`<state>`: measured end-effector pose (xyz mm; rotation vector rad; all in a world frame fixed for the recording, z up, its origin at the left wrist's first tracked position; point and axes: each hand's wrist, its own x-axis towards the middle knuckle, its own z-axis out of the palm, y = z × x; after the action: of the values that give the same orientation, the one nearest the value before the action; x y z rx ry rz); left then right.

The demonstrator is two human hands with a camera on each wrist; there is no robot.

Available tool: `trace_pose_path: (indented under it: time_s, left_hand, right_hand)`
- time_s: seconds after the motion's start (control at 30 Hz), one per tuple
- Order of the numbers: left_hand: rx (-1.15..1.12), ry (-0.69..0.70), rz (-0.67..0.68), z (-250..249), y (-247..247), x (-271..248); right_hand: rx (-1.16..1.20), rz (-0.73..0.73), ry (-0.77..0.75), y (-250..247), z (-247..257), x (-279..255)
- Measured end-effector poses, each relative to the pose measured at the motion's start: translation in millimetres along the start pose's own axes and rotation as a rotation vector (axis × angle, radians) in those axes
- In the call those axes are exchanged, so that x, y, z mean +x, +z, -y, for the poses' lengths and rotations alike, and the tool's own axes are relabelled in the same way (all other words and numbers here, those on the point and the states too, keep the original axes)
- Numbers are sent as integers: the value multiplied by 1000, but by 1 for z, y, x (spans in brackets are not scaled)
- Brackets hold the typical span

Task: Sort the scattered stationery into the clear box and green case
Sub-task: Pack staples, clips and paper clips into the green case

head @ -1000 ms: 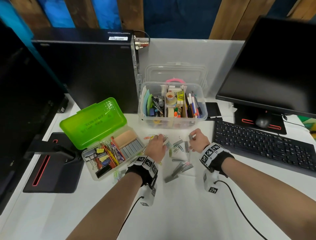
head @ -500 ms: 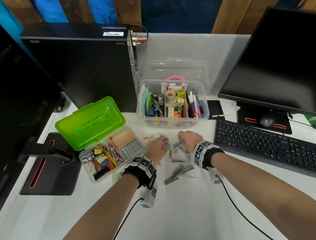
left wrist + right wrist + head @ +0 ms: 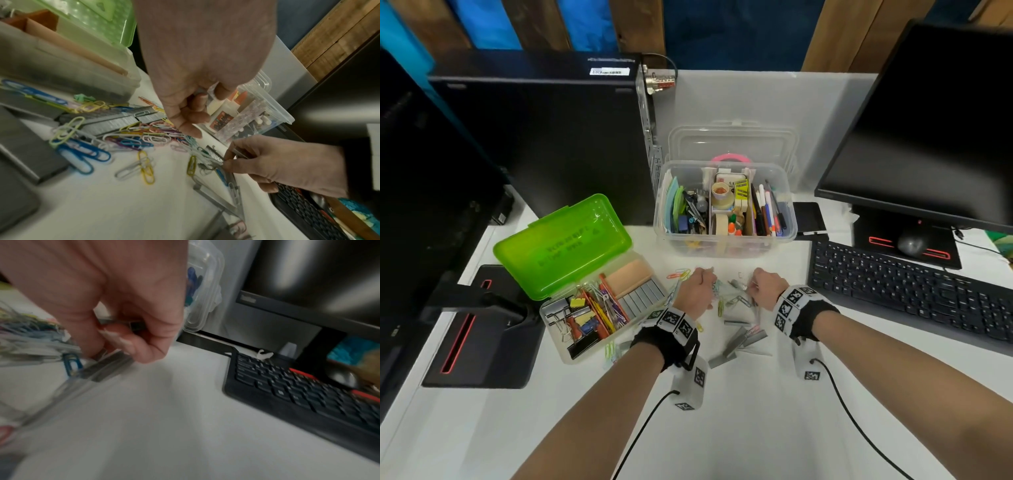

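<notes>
Coloured paper clips (image 3: 736,301) and grey staple strips (image 3: 743,342) lie scattered on the white desk between my hands. The green case (image 3: 571,253) stands open at the left, holding clips, binder clips and staples. Behind the pile is the clear box (image 3: 726,240), full of pens, tape and glue. My left hand (image 3: 697,287) hovers over the clips (image 3: 131,141) with fingers curled, a small grey piece pinched at the thumb (image 3: 197,104). My right hand (image 3: 765,286) grips a staple strip (image 3: 119,322) in curled fingers, its fingertips (image 3: 228,160) down on another strip (image 3: 107,365).
A black keyboard (image 3: 893,291) lies close to the right of my right hand, with a mouse (image 3: 911,243) and monitor (image 3: 928,137) behind it. A computer tower (image 3: 544,137) stands behind the green case. A black monitor stand (image 3: 479,342) sits at the left.
My right hand, holding a staple strip, has come in from the right and lowered onto the pile. My left hand has stayed over the paper clips.
</notes>
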<state>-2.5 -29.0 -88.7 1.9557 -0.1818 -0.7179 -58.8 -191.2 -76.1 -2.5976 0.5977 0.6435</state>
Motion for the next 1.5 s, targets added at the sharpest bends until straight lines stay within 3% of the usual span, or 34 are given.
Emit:
trace_pose_path:
  time_s: [0.13, 0.23, 0.33, 0.53, 0.6, 0.8, 1.07, 1.3, 1.5]
  left_hand:
    - [-28, 6, -43, -3, 5, 0]
    - [74, 45, -82, -3, 9, 1]
    - [217, 80, -106, 0, 14, 3]
    - [217, 118, -223, 4, 17, 0]
    - [209, 137, -203, 4, 15, -2]
    - [-31, 40, -103, 13, 11, -2]
    - [138, 42, -119, 6, 4, -7]
    - [15, -23, -194, 0, 1, -9]
    - [-292, -107, -173, -5, -1, -7]
  right_hand:
    - [293, -53, 155, 1, 5, -5]
    - [363, -84, 200, 5, 13, -13]
    - [322, -94, 140, 9, 24, -24]
    - [-25, -81, 20, 21, 35, -35]
    - [-82, -86, -5, 21, 36, -38]
    - [-31, -115, 2, 15, 38, -44]
    - [97, -133, 82, 17, 51, -38]
    - [179, -204, 44, 19, 62, -40]
    - [198, -232, -5, 17, 73, -45]
